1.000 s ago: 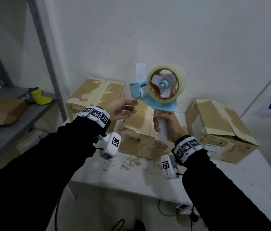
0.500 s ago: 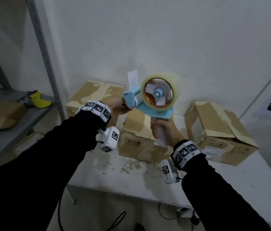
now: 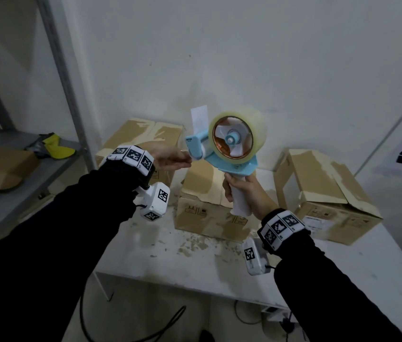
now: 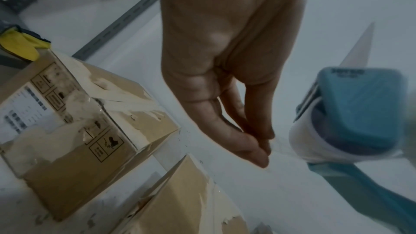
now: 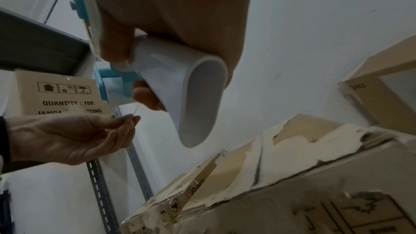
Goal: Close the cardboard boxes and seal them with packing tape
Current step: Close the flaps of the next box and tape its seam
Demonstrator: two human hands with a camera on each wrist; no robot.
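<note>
R hand had its grip wrapped round the white handle of the tape dispenser, holding it upright in the air above the worktop, roll on top. L hand was just beside the dispenser's blue front end, thumb and fingertips pressed together; in the L wrist view a thin clear film seemed to run from them to the roller, so prob. pinching the free tape end, tho it was faint.

Three cardboard boxes sat along the worktop's back edge: one at the back-left corner, one mid directly under the dispenser, one toward the right edge. The right one's flaps stood partly up; the mid one's top looked ajar in the R wrist view.

Step in hand, I'd say: getting the tape started, w/ no sealing begun yet. Next move likely calls for pulling out enough tape, pushing flaps flat, then laying the end over a seam.

Hard to tell: the tape end itself (transparent, blurred), the cutter blade, and whether the back-left box was fully shut. Mid box's top was largely blocked by dispenser and R hand. Box labels were mostly unreadable.
</note>
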